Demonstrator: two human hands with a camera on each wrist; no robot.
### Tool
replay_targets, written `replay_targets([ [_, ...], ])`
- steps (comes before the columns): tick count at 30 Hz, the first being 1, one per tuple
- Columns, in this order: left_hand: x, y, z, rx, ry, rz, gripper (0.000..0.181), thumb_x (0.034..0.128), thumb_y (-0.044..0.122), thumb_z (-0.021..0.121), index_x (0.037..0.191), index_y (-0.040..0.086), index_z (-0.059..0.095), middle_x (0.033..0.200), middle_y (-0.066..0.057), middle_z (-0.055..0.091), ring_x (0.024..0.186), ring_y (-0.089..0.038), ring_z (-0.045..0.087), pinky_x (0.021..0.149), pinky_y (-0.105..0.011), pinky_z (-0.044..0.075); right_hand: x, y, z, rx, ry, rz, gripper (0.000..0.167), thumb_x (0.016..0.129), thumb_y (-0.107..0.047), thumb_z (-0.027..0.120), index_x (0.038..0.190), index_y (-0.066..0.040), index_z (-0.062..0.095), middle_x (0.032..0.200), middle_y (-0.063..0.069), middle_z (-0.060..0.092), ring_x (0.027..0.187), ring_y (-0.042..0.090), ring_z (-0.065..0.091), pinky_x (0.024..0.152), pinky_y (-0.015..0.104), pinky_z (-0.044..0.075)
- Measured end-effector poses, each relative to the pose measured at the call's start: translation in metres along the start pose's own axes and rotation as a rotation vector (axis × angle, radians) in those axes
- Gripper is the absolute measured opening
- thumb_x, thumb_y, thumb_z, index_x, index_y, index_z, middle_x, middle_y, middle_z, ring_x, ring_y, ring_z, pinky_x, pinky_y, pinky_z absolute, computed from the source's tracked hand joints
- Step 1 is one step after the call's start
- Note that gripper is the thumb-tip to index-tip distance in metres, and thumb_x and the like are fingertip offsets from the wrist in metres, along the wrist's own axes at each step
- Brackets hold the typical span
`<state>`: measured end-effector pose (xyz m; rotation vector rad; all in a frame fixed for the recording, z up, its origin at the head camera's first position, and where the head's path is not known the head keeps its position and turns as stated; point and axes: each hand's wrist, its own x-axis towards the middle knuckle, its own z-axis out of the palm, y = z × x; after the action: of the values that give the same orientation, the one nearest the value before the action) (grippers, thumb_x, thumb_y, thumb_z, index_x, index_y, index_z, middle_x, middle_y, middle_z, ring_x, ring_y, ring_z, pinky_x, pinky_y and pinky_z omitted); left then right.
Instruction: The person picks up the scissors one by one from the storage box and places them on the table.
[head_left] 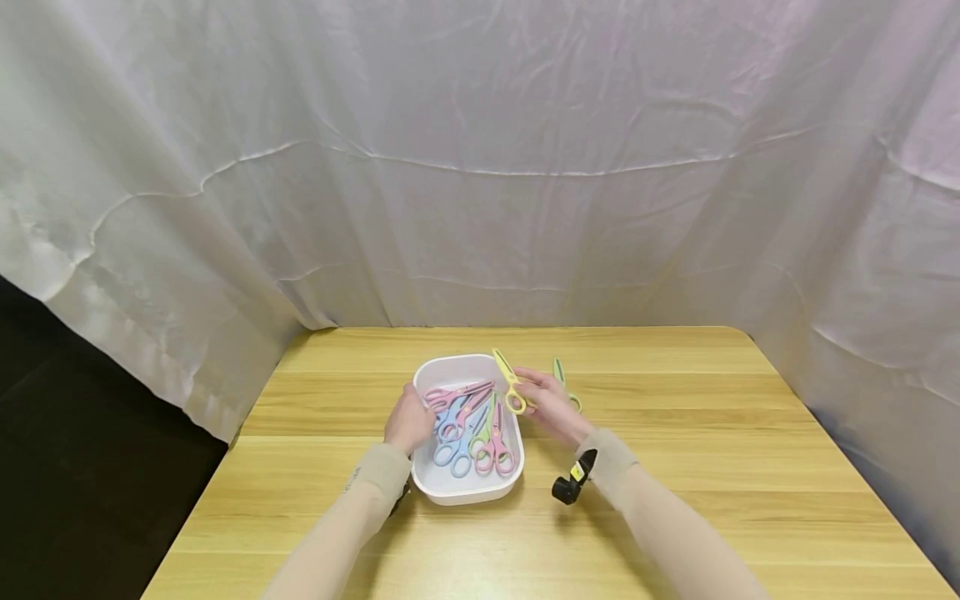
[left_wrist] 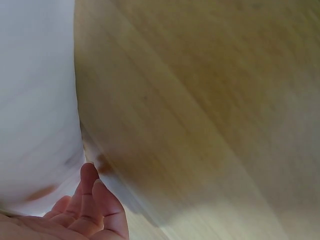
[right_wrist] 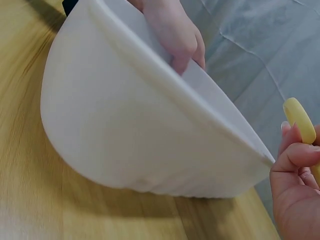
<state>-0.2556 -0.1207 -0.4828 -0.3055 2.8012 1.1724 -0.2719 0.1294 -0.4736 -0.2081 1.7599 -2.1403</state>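
Note:
In the head view a white plastic basin holds several small scissors, among them pink scissors, blue scissors and green scissors. My left hand grips the basin's left rim. Its curled fingers show beside the white wall in the left wrist view. Above the basin's right rim, my right hand holds yellow scissors by the handle, blades pointing up and away. Only part of the yellow handle appears in the right wrist view, pinched between fingers and thumb.
Another pair of green scissors lies on the wooden table, just beyond my right hand and partly hidden by it. A pale curtain hangs along the table's back and sides. Each wrist carries a small black camera mount.

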Motion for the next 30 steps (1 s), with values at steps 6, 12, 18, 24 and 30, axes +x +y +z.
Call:
replay_targets([
  [6,-0.001,-0.001,0.0,0.007,-0.002,0.009,0.067,0.092,0.006,0.053,0.151,-0.01,0.026,0.133,-0.031,0.057,0.118,-0.041,0.061,0.105,-0.055,0.051,-0.001,0.005,-0.012,0.014,0.017,0.01,0.055,0.103,-0.005,0.045,0.154,0.006,0.027,0.103,0.001,0.066,0.076,0.003,0.056,0.066,0.013,0.045],
  [12,-0.001,-0.001,0.0,0.002,-0.005,0.014,0.067,0.0924,0.006,0.052,0.151,-0.011,0.024,0.135,-0.031,0.056,0.12,-0.042,0.06,0.105,-0.055,0.05,-0.004,0.009,-0.023,0.023,0.034,0.013,0.058,0.103,-0.006,0.047,0.155,0.006,0.025,0.11,0.005,0.063,0.079,0.004,0.057,0.067,0.012,0.045],
  [18,-0.001,-0.001,0.001,0.007,-0.006,0.013,0.067,0.0916,0.005,0.052,0.151,-0.011,0.025,0.133,-0.031,0.057,0.118,-0.041,0.061,0.104,-0.055,0.051,-0.007,0.013,-0.032,0.038,0.08,0.016,0.058,0.103,-0.003,0.046,0.156,0.006,0.024,0.114,0.01,0.062,0.083,0.007,0.059,0.072,0.014,0.05],
  [24,0.0,-0.001,0.001,0.006,-0.005,0.008,0.066,0.0923,0.006,0.053,0.151,-0.01,0.026,0.134,-0.031,0.056,0.118,-0.041,0.061,0.104,-0.055,0.051,-0.009,0.014,-0.042,0.015,0.12,0.023,0.058,0.103,-0.003,0.045,0.156,0.006,0.023,0.116,0.011,0.058,0.084,0.006,0.058,0.076,0.015,0.052],
  [30,0.0,-0.001,0.0,-0.001,-0.007,0.003,0.066,0.0929,0.007,0.052,0.151,-0.01,0.025,0.135,-0.031,0.056,0.119,-0.041,0.061,0.104,-0.055,0.051,-0.011,0.014,-0.052,0.02,0.151,0.037,0.059,0.102,-0.002,0.043,0.156,0.006,0.021,0.117,0.013,0.055,0.079,0.006,0.056,0.072,0.014,0.05],
])
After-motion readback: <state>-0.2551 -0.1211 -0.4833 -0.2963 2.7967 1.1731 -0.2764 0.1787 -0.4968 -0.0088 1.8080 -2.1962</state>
